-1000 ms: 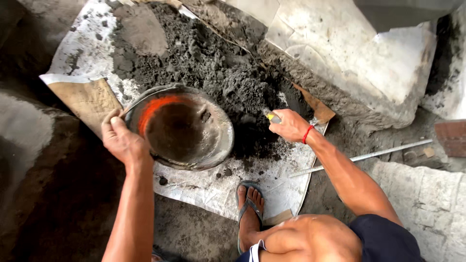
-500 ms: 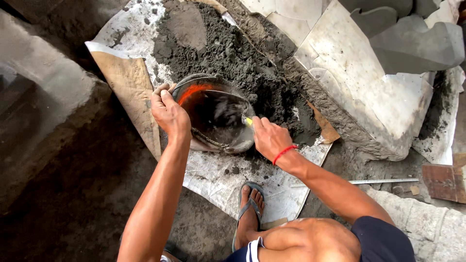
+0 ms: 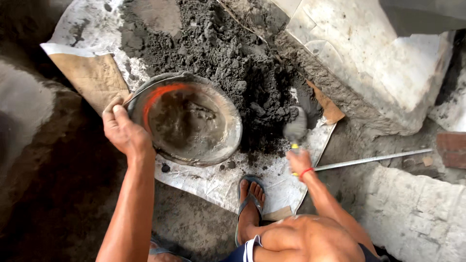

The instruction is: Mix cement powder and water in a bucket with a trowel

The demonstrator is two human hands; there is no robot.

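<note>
The ground point(image 3: 53, 194) is dark, packed dirt. A white sheet point(image 3: 218, 182) lies flat on it, with a brown flap point(image 3: 90, 77) folded over at one corner. Big pale stone blocks point(image 3: 383, 73) stand around the spot, and a thin metal rod point(image 3: 374, 159) lies on the ground by them.

The left hand point(image 3: 124, 131) grips the rim of a round metal pan point(image 3: 187, 119). The thumb lies on top of the rim and the fingers are curled under it, pressed tight, so the hand is closed on the pan. The pan sits on the sheet, just past this hand. It is smeared with grey mud inside and has an orange streak along its edge.

The right hand point(image 3: 299, 160) is a closed fist around the yellow handle of a trowel point(image 3: 295, 130). The blade sticks out beyond the fist and looks blurry. Its tip touches a big heap of dark grey cement mix point(image 3: 228, 63), which is piled on the sheet right beside the pan and beyond both hands.

A foot in a sandal point(image 3: 250, 204) rests on the sheet, between the two arms.
</note>
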